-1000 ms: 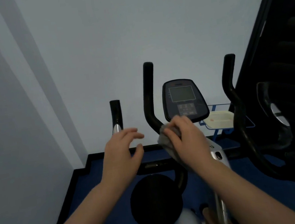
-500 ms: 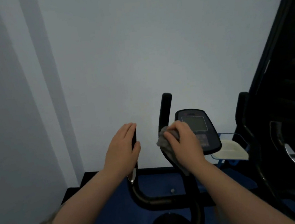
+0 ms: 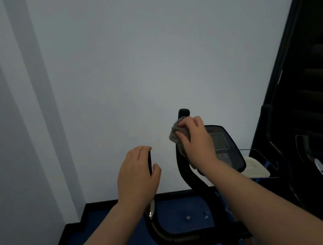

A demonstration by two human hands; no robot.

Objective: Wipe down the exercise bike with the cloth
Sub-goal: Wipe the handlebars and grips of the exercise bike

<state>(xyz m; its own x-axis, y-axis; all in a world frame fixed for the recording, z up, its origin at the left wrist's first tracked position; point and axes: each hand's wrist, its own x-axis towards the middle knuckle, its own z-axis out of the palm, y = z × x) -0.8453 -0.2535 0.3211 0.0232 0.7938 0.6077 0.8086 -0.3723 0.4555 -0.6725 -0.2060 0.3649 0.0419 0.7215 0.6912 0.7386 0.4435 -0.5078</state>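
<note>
- The left hand [image 3: 137,173] wraps the exercise bike's left handlebar grip [image 3: 150,162], fingers curled over the top and thumb on the near side. If this bracing hold slackens, the frame could rock under the wiping pressure.
- The right hand [image 3: 196,141] pinches the grey cloth [image 3: 175,134] against the upright right handlebar [image 3: 184,113], just below its tip. The cloth is bunched, so only a small patch meets the bar; it may slide off the tip or leave streaks unwiped.
- The console [image 3: 223,145] sits just behind the right wrist. A careless downstroke could press its buttons.
- The white tray [image 3: 254,169] lies near the console; a wide elbow swing could knock it.
</note>
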